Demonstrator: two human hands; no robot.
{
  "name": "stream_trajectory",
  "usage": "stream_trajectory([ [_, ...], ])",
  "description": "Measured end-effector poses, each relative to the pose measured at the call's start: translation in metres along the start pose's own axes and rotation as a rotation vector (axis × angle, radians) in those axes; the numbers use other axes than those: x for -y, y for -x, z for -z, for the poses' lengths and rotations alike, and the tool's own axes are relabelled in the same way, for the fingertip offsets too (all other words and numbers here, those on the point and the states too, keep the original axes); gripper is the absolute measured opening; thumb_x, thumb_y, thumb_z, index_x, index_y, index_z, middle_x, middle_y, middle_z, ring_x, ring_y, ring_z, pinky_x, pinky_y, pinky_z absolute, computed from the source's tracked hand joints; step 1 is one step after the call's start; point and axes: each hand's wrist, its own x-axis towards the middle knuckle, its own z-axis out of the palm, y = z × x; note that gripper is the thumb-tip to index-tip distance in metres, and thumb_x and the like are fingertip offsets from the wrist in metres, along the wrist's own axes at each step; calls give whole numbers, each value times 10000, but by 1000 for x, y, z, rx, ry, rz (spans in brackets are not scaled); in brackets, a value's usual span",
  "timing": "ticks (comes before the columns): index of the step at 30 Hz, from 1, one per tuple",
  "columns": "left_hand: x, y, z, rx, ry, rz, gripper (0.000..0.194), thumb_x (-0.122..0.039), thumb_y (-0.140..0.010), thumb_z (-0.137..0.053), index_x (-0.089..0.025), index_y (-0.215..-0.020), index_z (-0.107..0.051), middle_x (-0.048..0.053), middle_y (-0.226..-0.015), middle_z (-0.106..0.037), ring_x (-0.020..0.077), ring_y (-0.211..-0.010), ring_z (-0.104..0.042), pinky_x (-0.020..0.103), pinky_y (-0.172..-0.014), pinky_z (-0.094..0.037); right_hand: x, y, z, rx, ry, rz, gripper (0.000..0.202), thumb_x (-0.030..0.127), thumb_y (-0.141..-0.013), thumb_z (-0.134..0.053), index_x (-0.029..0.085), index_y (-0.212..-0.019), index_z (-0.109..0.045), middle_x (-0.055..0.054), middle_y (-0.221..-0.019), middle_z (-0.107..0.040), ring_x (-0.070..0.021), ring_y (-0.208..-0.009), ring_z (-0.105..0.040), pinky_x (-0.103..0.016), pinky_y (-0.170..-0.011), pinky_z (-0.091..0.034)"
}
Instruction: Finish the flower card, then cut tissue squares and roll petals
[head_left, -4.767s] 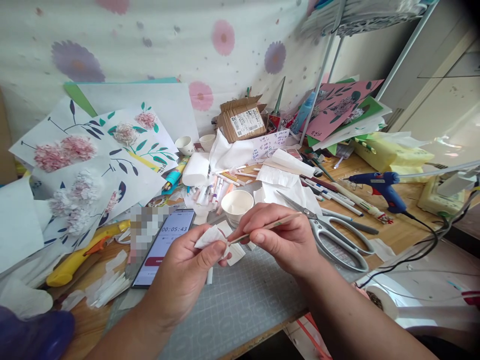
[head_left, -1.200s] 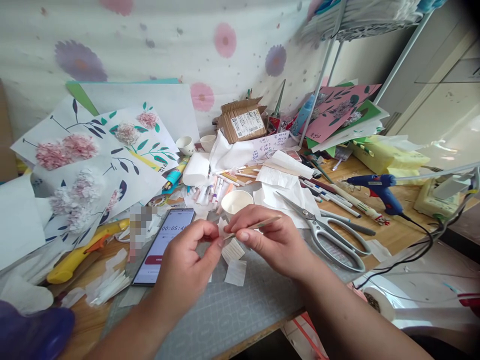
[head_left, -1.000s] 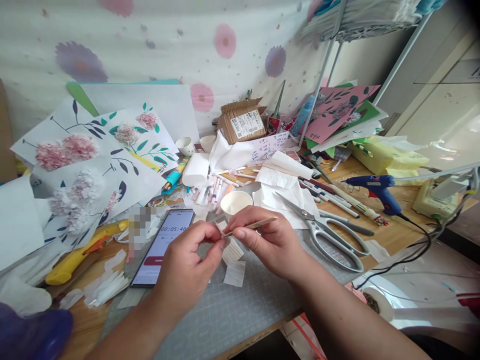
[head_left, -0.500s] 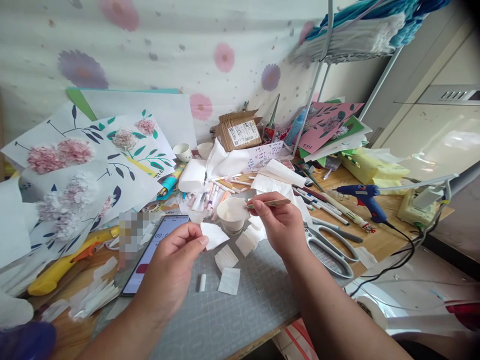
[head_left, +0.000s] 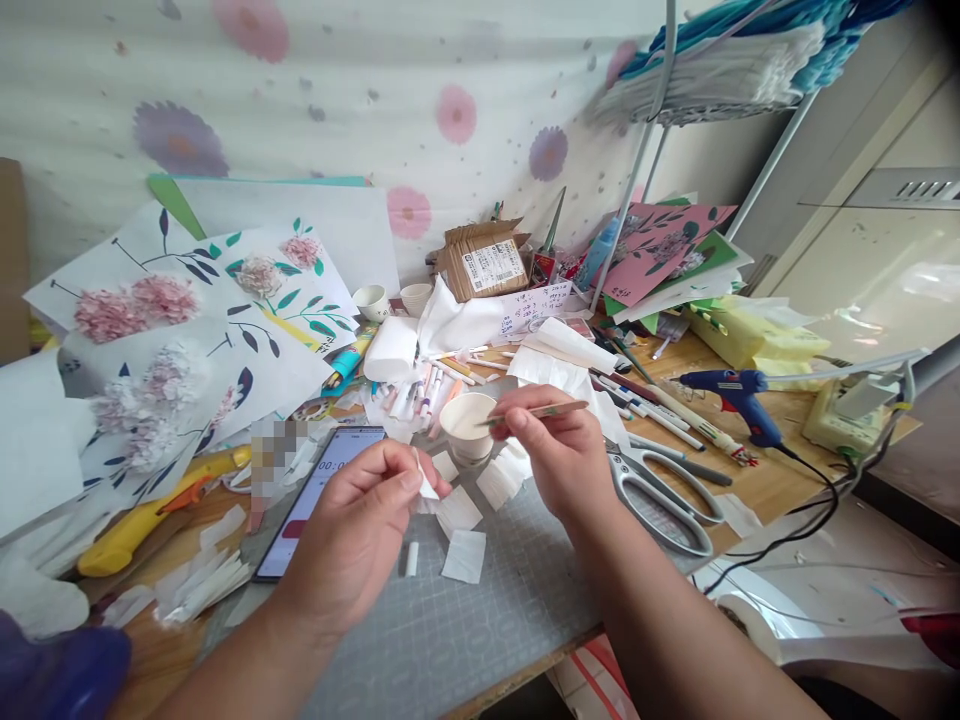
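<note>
My left hand (head_left: 379, 520) pinches a small white tissue paper piece (head_left: 426, 482), turned nearly edge-on, between thumb and fingers. In my right hand (head_left: 559, 450) is a thin wooden-looking stick (head_left: 551, 409), its tip over the right side of a small white cup (head_left: 463, 428). What the cup contains is hard to make out. Flat on the grey cutting mat (head_left: 480, 660) near my hands lie a square of tissue paper (head_left: 464, 556), several more pieces around the cup and a short white roll (head_left: 412, 559).
A phone (head_left: 300, 530) lies left of my left hand. Large scissors (head_left: 667, 500) rest at my right, with a blue glue gun (head_left: 739, 400) beyond. Markers (head_left: 420, 392) and a cardboard box (head_left: 480, 262) are behind the cup; flower pictures (head_left: 172, 350) lean at the left.
The paper in my left hand has turned from facing flat to nearly edge-on, with the fingers curled further round it. The stick's tip has moved slightly left and down over the cup.
</note>
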Motion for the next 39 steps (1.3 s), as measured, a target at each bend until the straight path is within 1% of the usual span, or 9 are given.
stream_trajectory([
  [2, -1, 1, -1, 60, 14, 18, 180, -314, -813, -686, -199, -700, -607, -1, -753, -598, 158, -761, -570, 251, -726, -462, 5, 5, -4, 97, -205, -67, 152, 339, -852, -679, 194, -808, -694, -21, -741, -653, -142, -654, -637, -287, -616, -546],
  [3, -1, 1, -1, 80, 22, 25, 175, -317, -797, -710, -199, -713, -613, -4, -760, -595, 153, -747, -570, 246, -711, -469, 7, 8, -6, 133, -274, -80, 157, 342, -842, -692, 190, -804, -697, -19, -736, -652, -140, -642, -644, -286, -609, -558],
  [7, 0, 2, -2, 81, 32, 45, 176, -224, -755, -769, -207, -713, -599, -34, -734, -591, 110, -663, -562, 206, -648, -480, 12, 12, -9, 212, -420, -108, 102, 301, -840, -701, 199, -845, -703, -25, -764, -674, -153, -663, -676, -290, -595, -579],
  [10, 1, 2, -3, 91, 42, 63, 183, -192, -768, -764, -219, -737, -585, -40, -713, -621, 106, -656, -570, 194, -633, -485, 13, 12, -7, 237, -385, -58, 67, 262, -852, -691, 204, -870, -717, -40, -759, -702, -158, -702, -664, -293, -618, -557],
  [15, 0, 2, -4, 109, 45, 59, 196, -216, -774, -775, -226, -758, -580, -39, -708, -666, 106, -667, -583, 183, -635, -499, 16, 11, -3, 266, -293, 19, 58, 234, -858, -684, 197, -882, -722, -62, -777, -720, -171, -753, -644, -320, -671, -532],
  [23, -2, 4, -5, 129, 52, 67, 221, -197, -763, -791, -223, -756, -572, -43, -716, -691, 104, -677, -611, 180, -644, -491, 17, 12, -1, 318, -217, 99, 71, 244, -875, -666, 196, -899, -712, -56, -799, -722, -172, -784, -655, -324, -698, -538],
  [30, -1, 3, -1, 144, 39, 82, 214, -177, -789, -763, -225, -768, -556, -41, -722, -689, 107, -693, -609, 188, -657, -474, 19, 11, 0, 354, -199, 94, 67, 221, -879, -656, 205, -909, -713, -53, -809, -717, -175, -787, -659, -329, -703, -545],
  [35, 1, 4, 1, 157, -10, 76, 218, -196, -806, -751, -231, -779, -538, -46, -730, -680, 109, -703, -602, 201, -662, -460, 19, 11, 1, 353, -192, 80, 60, 233, -876, -658, 199, -881, -708, -55, -813, -714, -179, -786, -667, -332, -702, -551],
  [39, 3, 5, 5, 153, -68, 78, 224, -229, -814, -748, -244, -789, -526, -52, -727, -671, 112, -699, -584, 207, -639, -438, 20, 11, 2, 361, -190, 76, 50, 208, -873, -657, 192, -870, -704, -60, -809, -710, -187, -792, -666, -338, -697, -549],
])
